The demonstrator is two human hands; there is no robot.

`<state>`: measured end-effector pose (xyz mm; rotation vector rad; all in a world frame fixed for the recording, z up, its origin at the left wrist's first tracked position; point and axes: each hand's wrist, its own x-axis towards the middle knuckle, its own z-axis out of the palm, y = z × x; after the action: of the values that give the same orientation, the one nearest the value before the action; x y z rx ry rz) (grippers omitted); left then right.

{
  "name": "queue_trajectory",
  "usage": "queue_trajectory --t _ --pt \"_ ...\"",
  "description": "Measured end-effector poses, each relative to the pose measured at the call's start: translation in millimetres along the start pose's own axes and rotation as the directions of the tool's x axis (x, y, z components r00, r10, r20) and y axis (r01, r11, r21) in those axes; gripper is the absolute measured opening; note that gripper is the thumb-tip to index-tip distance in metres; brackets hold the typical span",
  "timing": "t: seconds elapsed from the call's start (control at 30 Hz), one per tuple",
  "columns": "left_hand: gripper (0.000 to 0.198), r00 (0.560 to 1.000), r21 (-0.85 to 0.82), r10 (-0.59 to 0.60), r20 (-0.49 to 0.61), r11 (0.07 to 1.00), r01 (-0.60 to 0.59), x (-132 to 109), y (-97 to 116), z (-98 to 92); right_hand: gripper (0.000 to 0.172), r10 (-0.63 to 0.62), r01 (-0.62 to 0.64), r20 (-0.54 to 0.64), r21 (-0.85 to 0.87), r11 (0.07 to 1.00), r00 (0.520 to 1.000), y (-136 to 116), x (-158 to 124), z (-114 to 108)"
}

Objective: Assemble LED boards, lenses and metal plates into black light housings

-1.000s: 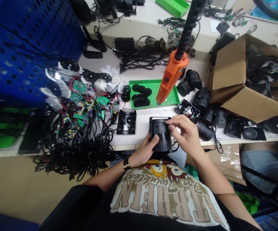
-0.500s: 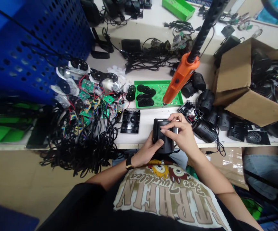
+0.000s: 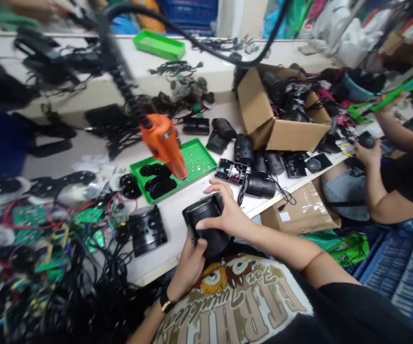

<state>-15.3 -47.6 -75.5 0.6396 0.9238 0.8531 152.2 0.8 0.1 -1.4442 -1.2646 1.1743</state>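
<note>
Fingers [image 3: 216,187] around black housing [image 3: 203,215], lower end hidden

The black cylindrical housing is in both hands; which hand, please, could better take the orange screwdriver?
Probably the right hand: it lies on top, nearer the orange screwdriver; the left hand supports the housing underneath.

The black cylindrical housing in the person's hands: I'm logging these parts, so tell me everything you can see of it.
The housing is a stubby black cylinder, apparently glossy plastic, with a squarish rim at its upper end. It is tilted, held above the white bench edge between the left hand below and the right hand, whose fingers wrap its side. Nothing else visibly touches it.
</note>
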Motion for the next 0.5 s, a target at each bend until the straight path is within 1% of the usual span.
queue_trajectory --t 0.03,0.07,0.1,0.13,0.2,0.23,0.27,0.3,0.33,0.37,0.4,0.43,0.47,0.5 --pt "0.093 0.999 -0.036 -0.038 -0.017 0.999 0.037 0.1 4.5 1.8 0.091 -0.008 0.01 -0.039 0.038 0.999 0.999 1.6 -7.9 -3.0" --pt "0.092 0.997 -0.064 -0.075 -0.035 0.995 0.073 0.6 8.9 4.2 0.106 -0.001 0.005 -0.049 0.087 0.996 0.999 3.5 -17.0 -6.1" --pt "0.09 0.993 -0.083 -0.105 -0.052 0.991 0.101 1.3 12.8 7.4 0.117 0.024 -0.02 -0.024 0.141 0.99 0.999 5.8 -26.8 -9.2" --pt "0.087 0.99 -0.095 -0.124 -0.061 0.988 0.118 2.3 15.6 11.4 0.122 0.057 -0.062 0.032 0.191 0.98 0.998 8.5 -36.7 -12.1" --pt "0.083 0.99 -0.098 -0.131 -0.042 0.987 0.126 4.6 18.2 21.3 0.124 0.087 -0.127 0.164 0.252 0.959 0.983 14.4 -54.6 -17.4" --pt "0.082 0.992 -0.084 -0.125 -0.01 0.989 0.123 5.9 18.5 26.8 0.122 0.075 -0.128 0.196 0.274 0.953 0.978 17.1 -62.2 -20.1" --pt "0.081 0.992 -0.054 -0.117 0.038 0.991 0.119 7.4 19.3 32.4 0.122 0.055 -0.115 0.198 0.303 0.946 0.979 19.3 -68.8 -23.6" --pt "0.082 0.987 0.001 -0.119 0.111 0.993 0.119 9.5 21.3 38.0 0.121 0.043 -0.102 0.174 0.345 0.933 0.984 21.0 -74.9 -28.2" --pt "0.084 0.968 0.089 -0.138 0.207 0.989 0.122 12.5 25.3 43.8 0.12 0.048 -0.099 0.136 0.399 0.912 0.99 22.0 -80.9 -34.7" --pt "0.086 0.934 0.209 -0.175 0.313 0.971 0.112 16.9 31.9 50.1 0.119 0.064 -0.1 0.095 0.456 0.885 0.993 22.5 -87.3 -43.2" --pt "0.088 0.879 0.349 -0.226 0.419 0.934 0.074 23.1 40.9 57.7 0.117 0.076 -0.095 0.058 0.505 0.858 0.995 22.7 -94.6 -53.8" --pt "0.088 0.809 0.493 -0.292 0.51 0.87 0.003 31.3 51.8 67.3 0.116 0.073 -0.075 0.024 0.543 0.836 0.997 22.8 -103.0 -66.4" --pt "0.086 0.751 0.604 -0.33 0.572 0.789 -0.113 41.7 63.5 79.5 0.113 0.048 -0.029 -0.02 0.565 0.825 0.999 23.3 -112.6 -80.2" --pt "0.081 0.691 0.664 -0.346 0.634 0.701 -0.259 54.0 74.3 94.8 0.108 0.011 0.036 -0.078 0.57 0.821 0.997 24.2 -123.2 -94.6"
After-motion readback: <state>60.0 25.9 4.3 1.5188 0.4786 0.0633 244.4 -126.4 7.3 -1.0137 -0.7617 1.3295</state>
